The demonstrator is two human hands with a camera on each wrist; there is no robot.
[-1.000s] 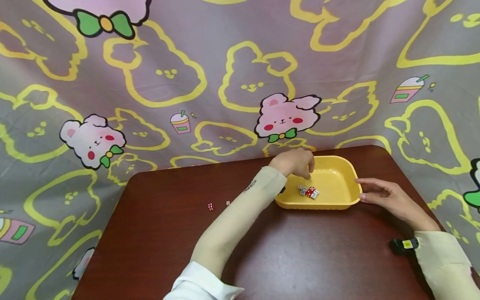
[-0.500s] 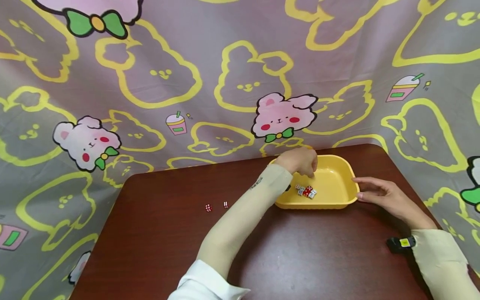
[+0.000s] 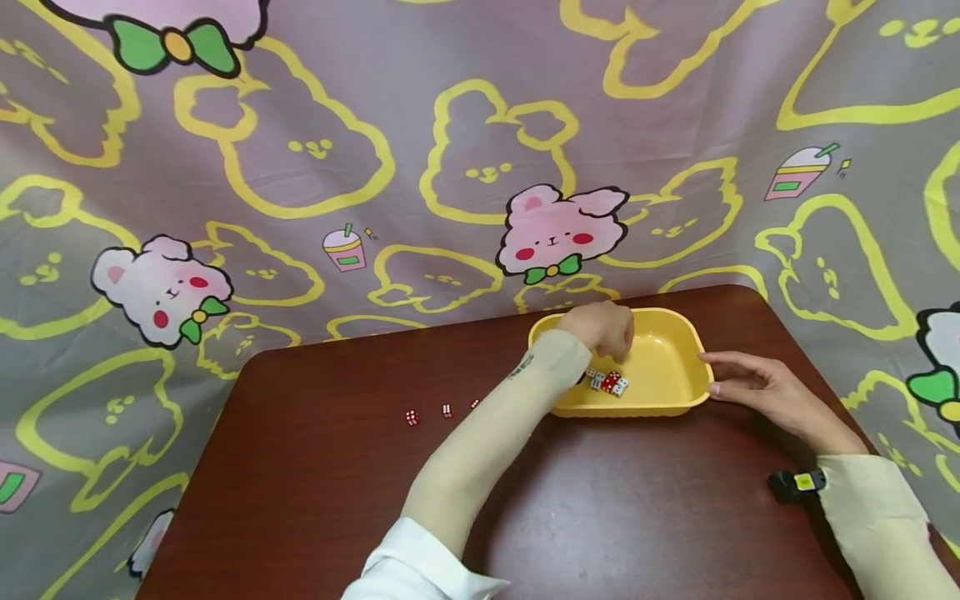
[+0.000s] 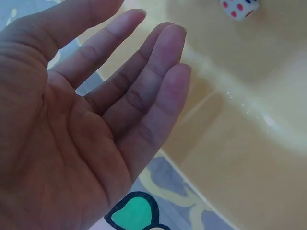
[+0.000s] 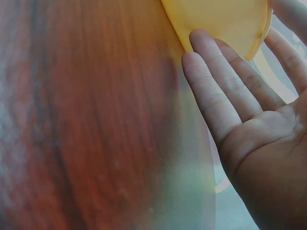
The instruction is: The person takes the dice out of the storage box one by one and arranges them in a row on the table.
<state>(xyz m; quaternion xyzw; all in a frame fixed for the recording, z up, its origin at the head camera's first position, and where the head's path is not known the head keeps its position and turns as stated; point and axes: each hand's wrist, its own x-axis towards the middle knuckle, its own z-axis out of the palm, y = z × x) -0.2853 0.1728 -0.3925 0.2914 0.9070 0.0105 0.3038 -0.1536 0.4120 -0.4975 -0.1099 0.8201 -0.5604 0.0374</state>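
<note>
Several white and red dice (image 3: 609, 382) lie together in a yellow plastic tray (image 3: 678, 379). My left hand (image 3: 603, 327) reaches in over the tray's left part, just behind the dice. In the left wrist view its palm is bare and the fingers (image 4: 156, 72) are loosely bent and apart, with a white die (image 4: 240, 6) on the tray floor beyond them. At the tray's right end my right hand (image 3: 772, 396) has its fingertips and thumb right at the rim. The right wrist view shows the fingers (image 5: 216, 98) nearly straight beside the tray wall.
On the dark wooden table (image 3: 330, 475), left of the tray, a row holds a red die (image 3: 412, 417), a second die (image 3: 447, 410) and a third die (image 3: 475, 403) half behind the left forearm. A patterned curtain (image 3: 405, 167) hangs behind the table.
My left hand has shifted right over the tray, and its forearm now uncovers more of the dice on the table. The view has turned slightly right. My right hand stays at the tray's rim.
</note>
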